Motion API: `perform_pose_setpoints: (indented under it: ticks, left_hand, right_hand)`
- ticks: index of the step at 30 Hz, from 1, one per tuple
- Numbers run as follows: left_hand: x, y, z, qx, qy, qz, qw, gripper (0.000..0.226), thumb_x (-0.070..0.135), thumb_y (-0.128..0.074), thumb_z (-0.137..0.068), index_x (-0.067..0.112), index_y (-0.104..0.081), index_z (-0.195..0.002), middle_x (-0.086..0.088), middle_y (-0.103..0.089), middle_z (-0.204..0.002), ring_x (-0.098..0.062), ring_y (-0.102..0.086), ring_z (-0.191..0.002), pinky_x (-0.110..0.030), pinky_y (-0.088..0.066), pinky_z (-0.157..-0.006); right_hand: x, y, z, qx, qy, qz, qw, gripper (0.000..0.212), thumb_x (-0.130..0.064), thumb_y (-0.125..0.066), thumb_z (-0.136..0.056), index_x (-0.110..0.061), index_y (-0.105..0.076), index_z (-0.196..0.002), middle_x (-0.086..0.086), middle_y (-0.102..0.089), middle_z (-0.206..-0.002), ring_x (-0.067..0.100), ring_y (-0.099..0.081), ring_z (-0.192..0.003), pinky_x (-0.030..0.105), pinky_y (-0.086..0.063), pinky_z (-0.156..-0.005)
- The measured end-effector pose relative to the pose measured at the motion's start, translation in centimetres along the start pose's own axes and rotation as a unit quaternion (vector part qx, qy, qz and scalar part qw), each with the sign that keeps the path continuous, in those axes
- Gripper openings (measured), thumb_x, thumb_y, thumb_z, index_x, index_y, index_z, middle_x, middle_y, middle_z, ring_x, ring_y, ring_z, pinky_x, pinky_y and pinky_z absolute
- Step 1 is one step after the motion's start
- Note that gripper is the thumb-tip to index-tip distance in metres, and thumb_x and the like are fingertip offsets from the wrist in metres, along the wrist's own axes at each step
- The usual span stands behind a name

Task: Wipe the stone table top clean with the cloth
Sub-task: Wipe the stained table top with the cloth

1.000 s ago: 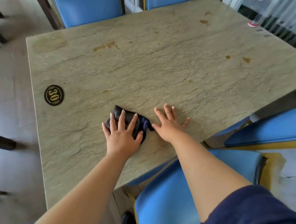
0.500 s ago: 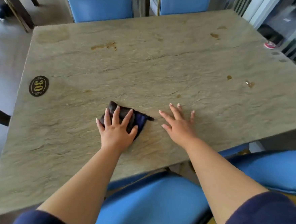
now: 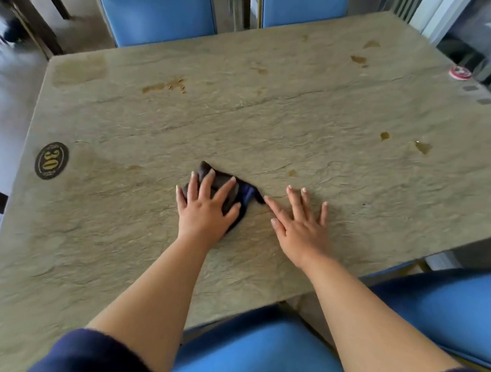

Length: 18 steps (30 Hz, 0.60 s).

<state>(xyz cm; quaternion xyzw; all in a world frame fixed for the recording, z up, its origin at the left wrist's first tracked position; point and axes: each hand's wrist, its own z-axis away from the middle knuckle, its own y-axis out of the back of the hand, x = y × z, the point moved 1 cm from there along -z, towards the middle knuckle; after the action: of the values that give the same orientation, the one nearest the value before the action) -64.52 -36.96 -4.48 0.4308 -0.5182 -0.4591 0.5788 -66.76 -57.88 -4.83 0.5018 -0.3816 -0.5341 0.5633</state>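
Observation:
A dark, crumpled cloth (image 3: 245,191) lies on the beige stone table top (image 3: 301,117) near its middle. My left hand (image 3: 207,209) presses flat on the cloth with straight, spread fingers and covers most of it. Just to the right, my right hand (image 3: 302,221) rests flat on the bare stone, its forefinger tip at the cloth's right corner. Brown stains (image 3: 164,86) mark the far left of the top, and further spots (image 3: 421,146) sit at the right and far right.
A round black "30" plaque (image 3: 51,160) sits near the left edge. A small red and white round object (image 3: 460,73) lies at the far right corner. Blue chairs stand behind the table (image 3: 158,8) and in front of it (image 3: 258,352).
My left hand has slid the cloth a little away from me across the stone. My right hand stayed flat beside it. The view has shifted closer to the table.

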Motion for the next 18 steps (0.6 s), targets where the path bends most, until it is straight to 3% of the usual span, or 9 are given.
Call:
perform_pose_setpoints:
  ticks: [3,5,7,9,11,14,16,18]
  left_hand:
    - [2.3,0.0,-0.9,-0.015,0.053,0.011,0.998,0.060,0.067,-0.029,-0.088,0.053,-0.017,-0.145,0.003,-0.007,-0.162,-0.029,0.008,-0.148,-0.057,0.006,-0.116]
    - [4.3,-0.6,1.8,-0.005,-0.010,0.000,1.000,0.060,0.067,-0.026,-0.089,0.052,-0.017,-0.146,0.003,-0.010,-0.161,-0.029,0.006,-0.148,-0.057,0.006,-0.116]
    - [5.5,-1.4,5.4,0.007,-0.119,-0.012,0.993,0.059,0.066,-0.028,-0.088,0.052,-0.022,-0.146,0.002,-0.018,-0.160,-0.031,-0.002,-0.148,-0.058,0.001,-0.117]
    - [5.2,-1.7,7.4,0.007,-0.199,-0.027,0.980,0.057,0.066,-0.033,-0.089,0.051,-0.028,-0.144,0.003,-0.025,-0.158,-0.030,-0.009,-0.148,-0.059,-0.008,-0.117]
    - [4.3,-1.6,6.3,-0.003,-0.218,-0.046,0.975,0.058,0.067,-0.033,-0.088,0.053,-0.025,-0.144,0.005,-0.024,-0.158,-0.027,-0.008,-0.149,-0.059,-0.009,-0.116]
    - [4.6,-1.4,1.6,0.009,-0.093,-0.038,0.995,0.062,0.071,-0.026,-0.085,0.055,-0.019,-0.145,0.005,-0.019,-0.160,-0.027,-0.002,-0.149,-0.060,-0.001,-0.116]
    - [6.3,-1.3,-1.5,0.009,0.020,-0.018,1.000,0.063,0.072,-0.025,-0.085,0.055,-0.017,-0.145,0.004,-0.014,-0.161,-0.028,0.003,-0.149,-0.059,0.004,-0.116]
    - [9.0,-1.7,-2.7,0.000,0.080,-0.007,0.997,0.062,0.071,-0.026,-0.087,0.054,-0.015,-0.146,0.004,-0.008,-0.162,-0.031,0.007,-0.148,-0.060,0.006,-0.115]
  right_hand:
    - [0.2,0.0,-0.1,0.012,0.002,-0.039,0.999,0.049,-0.045,-0.016,-0.101,-0.052,0.003,-0.145,-0.009,0.015,-0.159,0.018,0.018,-0.146,0.054,0.015,-0.112]
    - [0.7,0.1,-0.6,0.063,-0.008,-0.143,0.988,0.050,-0.030,-0.029,-0.102,-0.038,-0.016,-0.149,-0.009,-0.011,-0.160,0.016,-0.001,-0.148,0.049,0.007,-0.116]
    - [1.6,0.5,-1.2,0.124,0.007,-0.224,0.967,0.049,-0.012,-0.039,-0.097,-0.026,-0.037,-0.144,-0.004,-0.037,-0.151,0.018,-0.025,-0.143,0.045,-0.011,-0.119]
    - [3.0,0.8,-1.8,0.155,0.054,-0.210,0.964,0.047,-0.004,-0.043,-0.092,-0.020,-0.049,-0.136,0.001,-0.048,-0.143,0.021,-0.038,-0.135,0.041,-0.026,-0.115]
    - [4.7,1.2,-2.5,0.178,0.059,-0.175,0.967,0.044,-0.005,-0.046,-0.091,-0.018,-0.054,-0.133,0.006,-0.048,-0.142,0.024,-0.039,-0.134,0.039,-0.029,-0.113]
    - [7.4,1.7,-3.7,0.200,0.010,-0.154,0.968,0.040,-0.012,-0.047,-0.094,-0.017,-0.054,-0.133,0.010,-0.042,-0.147,0.028,-0.032,-0.139,0.038,-0.025,-0.115]
    - [9.5,1.8,-4.3,0.192,0.013,-0.130,0.973,0.039,-0.014,-0.048,-0.095,-0.016,-0.054,-0.133,0.011,-0.039,-0.149,0.029,-0.030,-0.140,0.041,-0.025,-0.114]
    - [11.9,1.9,-4.9,0.187,0.024,-0.107,0.976,0.039,-0.014,-0.050,-0.094,-0.018,-0.055,-0.132,0.012,-0.040,-0.148,0.031,-0.032,-0.139,0.046,-0.028,-0.113]
